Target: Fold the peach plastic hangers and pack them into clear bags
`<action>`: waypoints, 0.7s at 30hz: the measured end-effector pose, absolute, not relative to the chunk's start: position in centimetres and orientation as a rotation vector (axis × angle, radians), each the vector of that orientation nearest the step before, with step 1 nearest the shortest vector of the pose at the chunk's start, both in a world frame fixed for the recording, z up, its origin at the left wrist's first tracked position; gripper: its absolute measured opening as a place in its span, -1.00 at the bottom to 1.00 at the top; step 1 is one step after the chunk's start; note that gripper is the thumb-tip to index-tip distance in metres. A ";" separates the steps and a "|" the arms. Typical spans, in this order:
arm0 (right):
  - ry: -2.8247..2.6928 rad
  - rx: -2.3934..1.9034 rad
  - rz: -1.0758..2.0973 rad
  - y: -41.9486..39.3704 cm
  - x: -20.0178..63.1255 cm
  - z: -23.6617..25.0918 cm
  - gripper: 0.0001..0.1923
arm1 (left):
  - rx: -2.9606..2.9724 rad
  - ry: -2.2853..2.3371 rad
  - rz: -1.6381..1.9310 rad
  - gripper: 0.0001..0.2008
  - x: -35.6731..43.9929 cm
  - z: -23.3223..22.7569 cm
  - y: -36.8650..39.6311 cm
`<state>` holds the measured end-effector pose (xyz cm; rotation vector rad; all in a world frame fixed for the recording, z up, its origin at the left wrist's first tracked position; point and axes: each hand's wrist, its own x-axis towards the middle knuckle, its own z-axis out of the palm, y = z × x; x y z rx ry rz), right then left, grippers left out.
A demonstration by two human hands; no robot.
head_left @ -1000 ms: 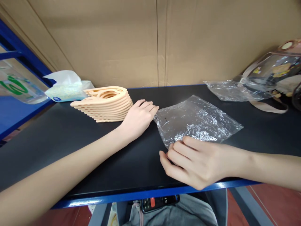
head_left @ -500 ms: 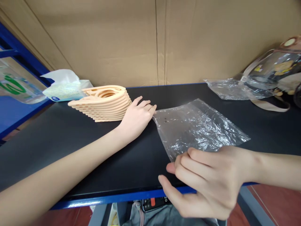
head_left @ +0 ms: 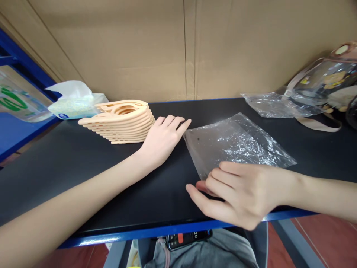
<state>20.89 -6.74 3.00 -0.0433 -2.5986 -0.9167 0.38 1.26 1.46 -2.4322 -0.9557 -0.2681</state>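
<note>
A stack of peach-coloured plastic clothes hangers (head_left: 119, 123) lies on the black tabletop, left of centre. My left hand (head_left: 163, 139) rests palm down against the stack's right end, fingers apart, little to the left of a clear plastic bag (head_left: 223, 143). The bag is spread out, wrinkled and shiny. Over its near edge is my right hand (head_left: 240, 193), back of the hand up, index finger stretched out and the other fingers loosely bent. Those bent fingers cover the bag's near corner, so contact there is partly hidden. No grip on it shows.
A tissue pack (head_left: 78, 102) stands behind the hangers. Another clear plastic bag (head_left: 279, 105) lies at the back right beside a transparent backpack (head_left: 320, 80). Cardboard (head_left: 125, 48) lines the back. Below the blue table edge (head_left: 139, 232), a phone (head_left: 189, 238) lies on my lap.
My right hand has moved up and farther over the table. The clear bag's near corner has shifted slightly away from me. My left hand's fingers have moved slightly; the hangers stay put.
</note>
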 end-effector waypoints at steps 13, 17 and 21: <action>-2.531 -0.379 -0.779 -4.8 21.6 3.6 -0.70 | -2.819 -1.264 -0.077 -0.30 0.5 1.3 -0.8; -2.480 -1.323 -0.653 -2.0 24.4 5.8 -0.59 | -2.915 -1.323 0.208 -0.12 0.2 2.0 -1.4; -2.481 -1.776 -0.389 0.8 28.5 7.2 -0.65 | -2.977 -1.321 0.322 -0.14 -0.6 2.4 -1.3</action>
